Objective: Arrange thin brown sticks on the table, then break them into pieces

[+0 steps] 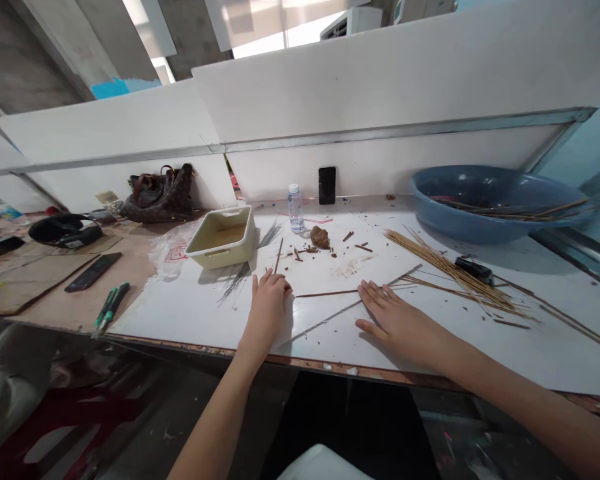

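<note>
A thin brown stick [327, 293] lies across the white work surface between my two hands. At its left end, my left hand [269, 300] has its fingers bent and closed; the exact grip is partly hidden. My right hand [391, 317] rests palm down over the stick's right end, fingers stretched out and thumb apart. Below the stick a narrow grey strip [325, 317] runs diagonally, passing by the right fingers. Beyond the hands sits a brown clay-like lump [320, 237], with several short brown pieces [364, 247] and crumbs scattered around it.
Bundled thin tan sticks [445, 267] and a black object [474, 270] lie right, before a big blue basin [495, 230]. A cream tub [217, 259] with fine wires [236, 280] stands left. Behind are a bottle [295, 212] and an upright phone [327, 186].
</note>
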Demonstrator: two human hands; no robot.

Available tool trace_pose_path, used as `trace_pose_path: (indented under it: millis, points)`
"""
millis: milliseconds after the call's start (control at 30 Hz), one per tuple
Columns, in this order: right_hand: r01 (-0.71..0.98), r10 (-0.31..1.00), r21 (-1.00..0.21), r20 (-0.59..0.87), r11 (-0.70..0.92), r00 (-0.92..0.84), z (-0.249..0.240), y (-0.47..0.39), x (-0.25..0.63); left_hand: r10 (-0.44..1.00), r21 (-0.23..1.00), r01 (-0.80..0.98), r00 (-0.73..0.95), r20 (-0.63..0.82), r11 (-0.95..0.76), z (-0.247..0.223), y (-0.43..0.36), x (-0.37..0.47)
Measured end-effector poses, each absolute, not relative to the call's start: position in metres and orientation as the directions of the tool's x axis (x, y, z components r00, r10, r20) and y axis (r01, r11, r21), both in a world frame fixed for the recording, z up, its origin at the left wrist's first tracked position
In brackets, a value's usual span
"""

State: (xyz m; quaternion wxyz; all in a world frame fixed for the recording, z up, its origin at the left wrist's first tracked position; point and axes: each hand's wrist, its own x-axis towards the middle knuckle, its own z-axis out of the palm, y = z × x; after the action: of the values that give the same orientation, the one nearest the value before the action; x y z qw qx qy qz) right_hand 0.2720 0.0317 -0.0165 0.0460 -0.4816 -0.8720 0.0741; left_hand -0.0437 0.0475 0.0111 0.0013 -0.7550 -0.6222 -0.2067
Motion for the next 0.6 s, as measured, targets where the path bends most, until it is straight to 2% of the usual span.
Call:
trace_pose_path:
  millis: [100, 333, 600]
  points:
    - [0.837, 0.847, -0.171, -0.021, 0.520, -0.531, -0.015, 0.034, 0.271, 0.936, 0.208, 0.958, 0.123, 0.331, -0.199, 0.017, 0.044, -0.039]
    - [0.823, 0.836, -0.159, 0.027, 0.545, -0.548, -0.019, 0.046, 0.268, 0.905, 0.156, 0.901, 0.371, 0.209, -0.405, 0.003, 0.026, 0.032]
    - [0.816, 0.829, -0.161, 0.038, 0.556, -0.558, -0.010, 0.048, 0.269, 0.917, 0.133, 0.911, 0.373, 0.140, -0.391, -0.006, 0.020, 0.064]
